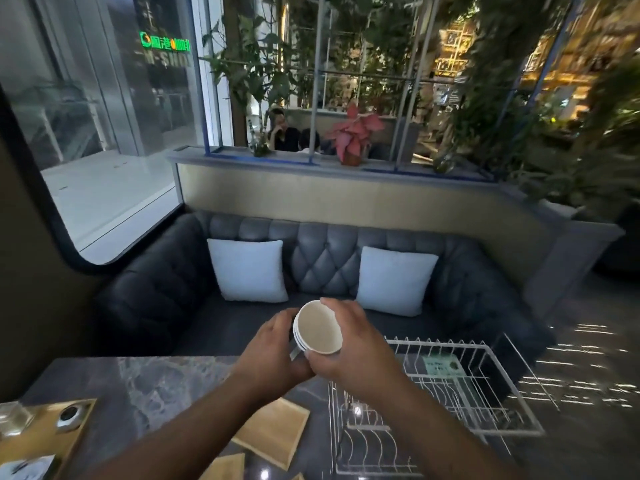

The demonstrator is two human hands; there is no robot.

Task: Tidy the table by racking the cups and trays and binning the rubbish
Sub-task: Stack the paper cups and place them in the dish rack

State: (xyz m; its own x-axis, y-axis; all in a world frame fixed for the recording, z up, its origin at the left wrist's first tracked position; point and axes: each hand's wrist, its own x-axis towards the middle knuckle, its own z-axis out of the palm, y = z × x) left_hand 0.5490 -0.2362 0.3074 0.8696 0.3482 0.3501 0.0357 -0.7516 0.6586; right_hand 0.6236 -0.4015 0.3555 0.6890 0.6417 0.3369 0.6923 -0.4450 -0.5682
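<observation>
A stack of white paper cups [318, 329] is held tilted in the air above the dark marble table [156, 382], its open mouth facing me. My right hand [353, 344] wraps round the stack from the right side. From the left, my left hand [273, 348] curls its fingers round the lower part of the stack. A white wire rack [450, 403] stands on the table just right of and below my hands. Two wooden trays [273, 434] lie flat on the table under my forearms.
A wooden tray [45, 434] at the lower left carries a glass jar [14, 419] and a small metal dish [71, 415]. Behind the table stands a dark tufted sofa [322, 261] with two pale cushions. A large window is to the left.
</observation>
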